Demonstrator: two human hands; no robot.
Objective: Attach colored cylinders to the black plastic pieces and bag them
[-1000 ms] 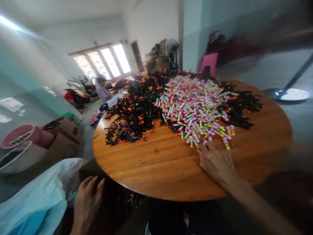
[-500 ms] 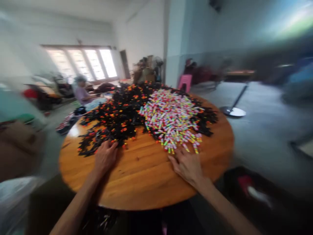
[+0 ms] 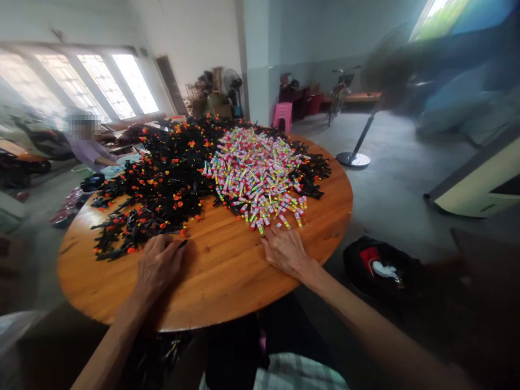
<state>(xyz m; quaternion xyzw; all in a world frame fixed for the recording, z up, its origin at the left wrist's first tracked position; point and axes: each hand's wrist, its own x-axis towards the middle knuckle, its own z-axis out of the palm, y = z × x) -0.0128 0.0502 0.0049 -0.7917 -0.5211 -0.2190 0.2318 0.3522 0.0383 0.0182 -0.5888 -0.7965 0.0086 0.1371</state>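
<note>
My left hand (image 3: 159, 265) is closed at the near edge of a heap of black plastic pieces with orange and yellow tips (image 3: 162, 184). From its thumb and fingers juts a small black piece (image 3: 182, 244). My right hand (image 3: 285, 250) rests low on the wood, fingers curled together at the front edge of a pile of small tubes with pink, white and yellow printing (image 3: 255, 173). Its fingertips touch the nearest tubes; whatever they pinch is hidden.
Both heaps lie on a round wooden table (image 3: 227, 292). A person (image 3: 87, 143) sits at the far left near the windows. A pink stool (image 3: 283, 116) stands behind the table and a pedestal fan's base (image 3: 352, 160) to the right. A dark bag (image 3: 382, 268) is on the floor at right.
The view has swung right, so the table sits further left. My left hand has drawn back slightly from the black heap with a black piece. My right hand's fingers have curled in at the tubes.
</note>
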